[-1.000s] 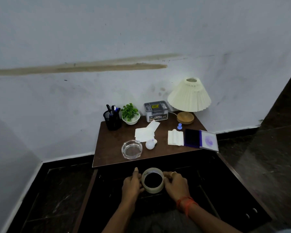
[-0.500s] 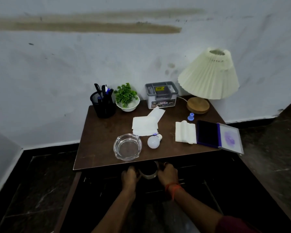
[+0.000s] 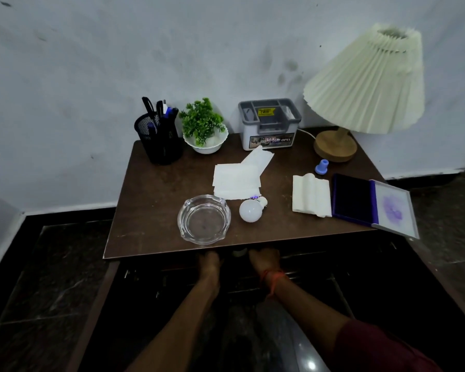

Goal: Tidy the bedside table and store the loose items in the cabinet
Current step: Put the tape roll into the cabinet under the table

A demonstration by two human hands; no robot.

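Observation:
Both hands reach into the dark open cabinet [image 3: 309, 267] just under the front edge of the brown bedside table [image 3: 151, 210]. My left hand [image 3: 210, 261] and my right hand [image 3: 265, 260] hold a pale tape roll [image 3: 239, 253] between them. Only a sliver of the roll shows, and the fingers are hidden by the tabletop. Loose on the table lie a glass ashtray [image 3: 204, 219], a white bulb [image 3: 250, 210], white papers [image 3: 236, 181], a folded white cloth [image 3: 310, 196], a small blue stamp [image 3: 322, 167] and an open purple ink pad [image 3: 352, 200].
Along the wall stand a black mesh pen holder [image 3: 160, 138], a plant in a white bowl [image 3: 203, 130], a grey organiser box [image 3: 269, 124] and a pleated lamp [image 3: 365, 81]. The ink pad's lid [image 3: 392, 210] overhangs the table's right corner. Cabinet doors stand open at left [image 3: 97, 304] and right [image 3: 440, 291].
Both hands carried the tape roll forward, from in front of the cabinet to under the tabletop edge, where it is now mostly hidden. The camera moved closer and tilted down.

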